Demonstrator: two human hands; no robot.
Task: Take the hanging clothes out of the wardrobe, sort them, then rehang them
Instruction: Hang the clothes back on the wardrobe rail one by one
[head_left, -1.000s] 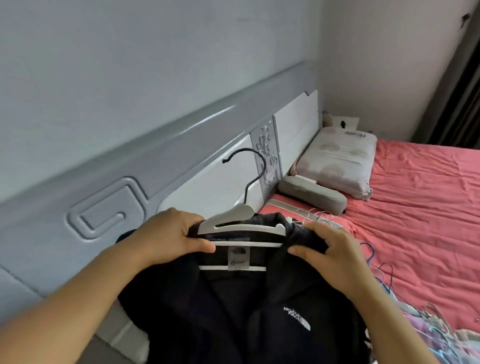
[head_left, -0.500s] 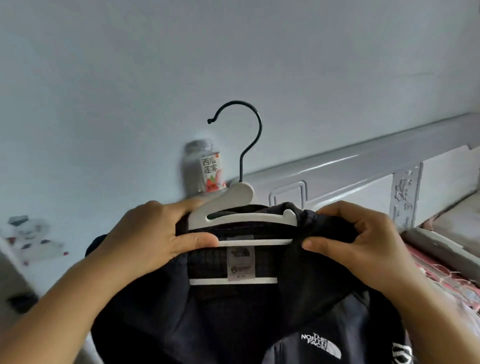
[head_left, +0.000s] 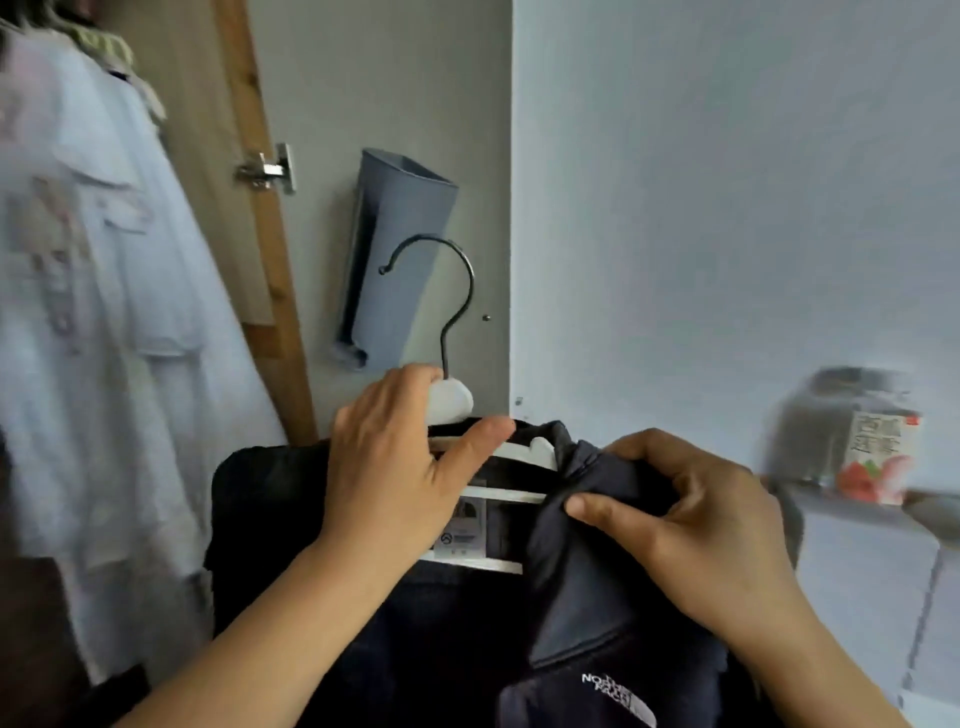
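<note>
A black jacket (head_left: 395, 634) with a white chest logo hangs on a white hanger (head_left: 451, 401) that has a black metal hook. My left hand (head_left: 400, 467) grips the top of the hanger together with the jacket's left shoulder. My right hand (head_left: 685, 525) pinches the jacket's collar at the right shoulder. The jacket is held up in front of the open wardrobe. A white shirt (head_left: 98, 322) hangs inside the wardrobe at the left, blurred.
The wardrobe's open door (head_left: 374, 93) is grey inside, with a wooden edge, a metal hinge (head_left: 267, 169) and a grey pocket holder (head_left: 389, 254) mounted on it. At the right a plastic bottle (head_left: 857, 441) with a red-and-white label stands on the headboard ledge by the pale wall.
The view has swung left from the bed and headboard to the wardrobe. Both hands have carried the jacket on its hanger along, and my left hand now sits higher, at the hanger's neck.
</note>
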